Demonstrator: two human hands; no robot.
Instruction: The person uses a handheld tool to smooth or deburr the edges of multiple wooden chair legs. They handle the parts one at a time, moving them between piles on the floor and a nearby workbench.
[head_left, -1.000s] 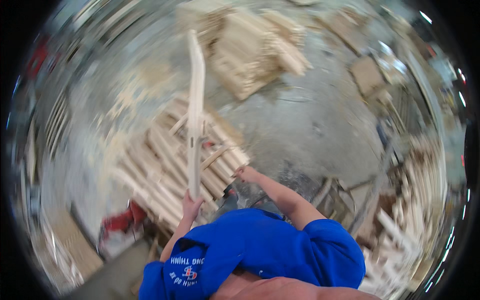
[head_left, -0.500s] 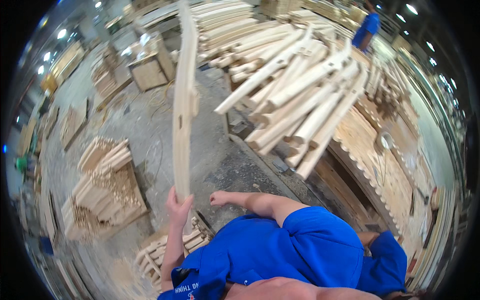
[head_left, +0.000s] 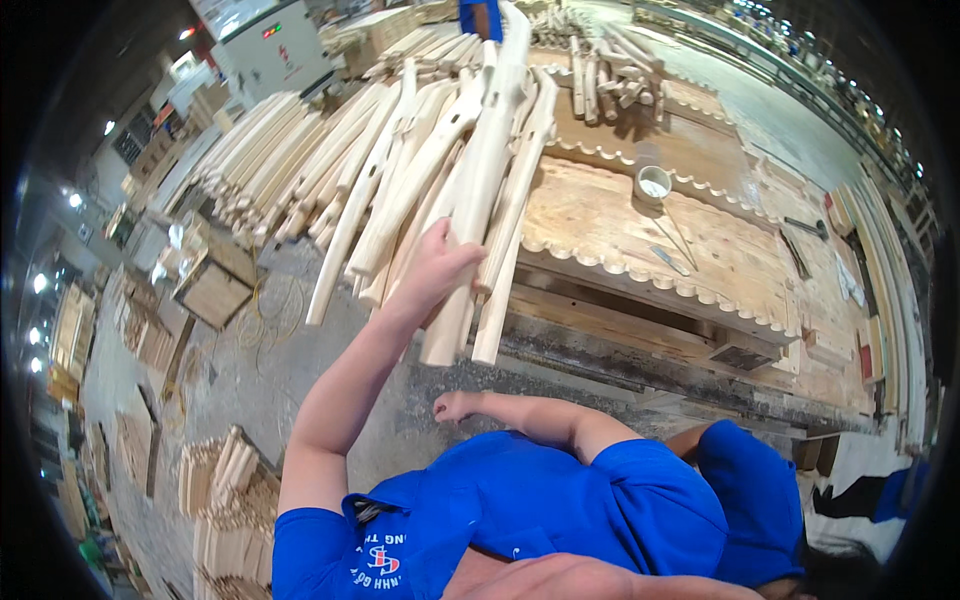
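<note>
My left hand (head_left: 437, 266) is wrapped round the lower part of a long, pale, slightly curved wooden post (head_left: 496, 130). The post lies over a pile of similar wooden posts (head_left: 425, 165), several of them with slots cut in. Its near end sticks out below my hand, beyond the pile. Across the front of my body is my right hand (head_left: 458, 406), curled into a loose fist with nothing visible in it; it touches none of the posts.
Right of the pile stands a wooden workbench (head_left: 590, 230) with scalloped strips. On it are a white cup (head_left: 653, 184), a flat blade (head_left: 669, 260) and a hammer (head_left: 806, 228). A stack of wood pieces (head_left: 235, 500) sits low left. Another person's blue sleeve (head_left: 755, 500) is close behind.
My left hand has brought the post from upright at the left over to the pile on the right. The view has turned right. My right hand stays in a fist before my body.
</note>
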